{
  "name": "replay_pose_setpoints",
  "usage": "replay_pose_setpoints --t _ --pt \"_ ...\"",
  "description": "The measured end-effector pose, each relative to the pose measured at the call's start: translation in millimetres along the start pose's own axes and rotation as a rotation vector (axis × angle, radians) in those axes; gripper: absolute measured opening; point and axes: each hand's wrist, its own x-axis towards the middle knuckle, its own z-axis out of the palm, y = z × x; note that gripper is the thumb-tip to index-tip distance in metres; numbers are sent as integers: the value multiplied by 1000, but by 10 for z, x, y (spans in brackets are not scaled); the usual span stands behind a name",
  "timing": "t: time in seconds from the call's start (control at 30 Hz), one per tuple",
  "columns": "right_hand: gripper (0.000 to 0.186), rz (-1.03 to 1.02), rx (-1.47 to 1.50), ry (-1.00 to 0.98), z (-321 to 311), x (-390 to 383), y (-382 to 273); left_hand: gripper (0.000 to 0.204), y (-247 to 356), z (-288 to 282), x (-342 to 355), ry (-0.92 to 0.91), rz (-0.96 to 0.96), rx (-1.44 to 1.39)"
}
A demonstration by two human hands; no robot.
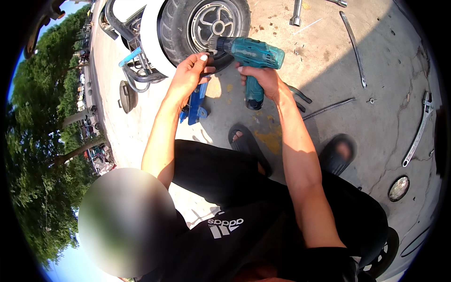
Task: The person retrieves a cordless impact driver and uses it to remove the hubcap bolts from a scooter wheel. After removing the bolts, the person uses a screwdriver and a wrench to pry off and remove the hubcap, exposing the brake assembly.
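Observation:
My right hand (263, 80) grips a teal and black cordless drill (258, 54), its chuck (218, 43) pointing left in front of a black-tyred wheel (176, 33) with a spoked rim. Just below the chuck, my left hand (195, 70) is closed with thumb and fingers around something dark that I cannot make out. Whether the drill tip touches it or the wheel is unclear. A blue metal tool, apparently a jack (197, 105), stands under my left hand, partly hidden.
A vehicle frame (134, 66) with white bodywork is at upper left. On the concrete lie a socket wrench (296, 16), pry bars (353, 49), an adjustable wrench (416, 129), an oval metal piece (399, 188) and a dark cover (127, 96). My sandalled feet (244, 143) are below.

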Motion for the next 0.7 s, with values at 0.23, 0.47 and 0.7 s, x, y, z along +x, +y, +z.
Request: replay_pose_setpoints --t 0.23,0.47,0.7 --pt "24 18 16 61 39 65 83 60 -228 242 222 -263 115 -161" --pt "24 3 130 241 -482 -52 -220 64 -286 432 -14 -608 202 502" --pt "25 12 147 210 -529 -95 -241 68 -377 289 237 -387 89 155"
